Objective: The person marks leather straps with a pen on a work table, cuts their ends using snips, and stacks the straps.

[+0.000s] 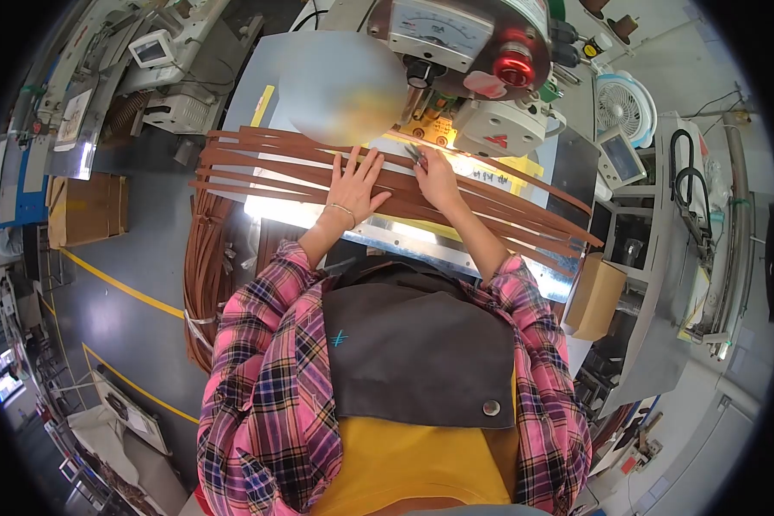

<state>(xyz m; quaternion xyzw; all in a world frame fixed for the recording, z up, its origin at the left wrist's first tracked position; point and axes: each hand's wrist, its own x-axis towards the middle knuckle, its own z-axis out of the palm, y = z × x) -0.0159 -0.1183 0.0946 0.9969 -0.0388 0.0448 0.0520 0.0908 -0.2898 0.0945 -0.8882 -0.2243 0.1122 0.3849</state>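
Note:
Long brown strips [301,164] lie side by side across the lit work table. My left hand [356,185] rests flat on them with its fingers spread. To its right, my right hand [437,176] is closed around a small dark pointed tool [414,154], whose tip is over the strips. Just beyond both hands is the yellow metal head [430,132] of a machine. More brown strips [206,279] hang in a thick bundle off the table's left end.
The machine body [499,43] with a dial and red knob stands above the table. Around it are a white fan [625,105], a screen [621,158], a cardboard box [595,297] at right and another box [88,211] on the left floor.

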